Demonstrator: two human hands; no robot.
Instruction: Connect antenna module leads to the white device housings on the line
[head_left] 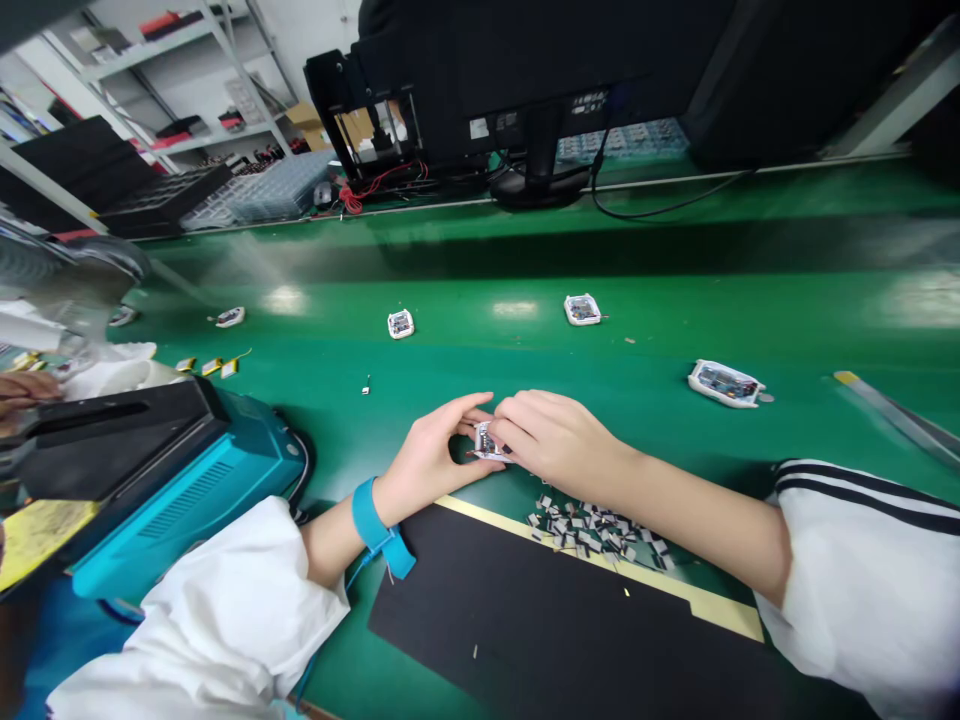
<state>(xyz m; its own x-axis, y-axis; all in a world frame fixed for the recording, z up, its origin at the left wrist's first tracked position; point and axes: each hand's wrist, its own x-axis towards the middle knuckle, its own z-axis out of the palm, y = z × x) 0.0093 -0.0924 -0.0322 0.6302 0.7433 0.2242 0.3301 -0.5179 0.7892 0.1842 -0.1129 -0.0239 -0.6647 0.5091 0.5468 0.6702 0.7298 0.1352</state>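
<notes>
Between my two hands is a small white plastic housing with a circuit board in it (pixel 489 442). My left hand (pixel 433 452), with a blue wrist strap (pixel 373 520) behind it, grips the housing's left side between thumb and fingers. From the right, my right hand (pixel 551 440) has its fingers closed over the housing's right part; whether they pinch a small part is hidden. Just below my right hand lies a pile of small grey-and-black pieces (pixel 600 530), partly on the yellow edge of a black mat (pixel 555 630).
Similar white housings with boards (pixel 582 310) (pixel 726 383) (pixel 400 324) stand along the green bench (pixel 480 270). A teal-and-black device (pixel 202 480) is at my left, beside another person's hand (pixel 26 390). Tweezers (pixel 896 415) lie at the right. A monitor stand (pixel 541 165) is behind.
</notes>
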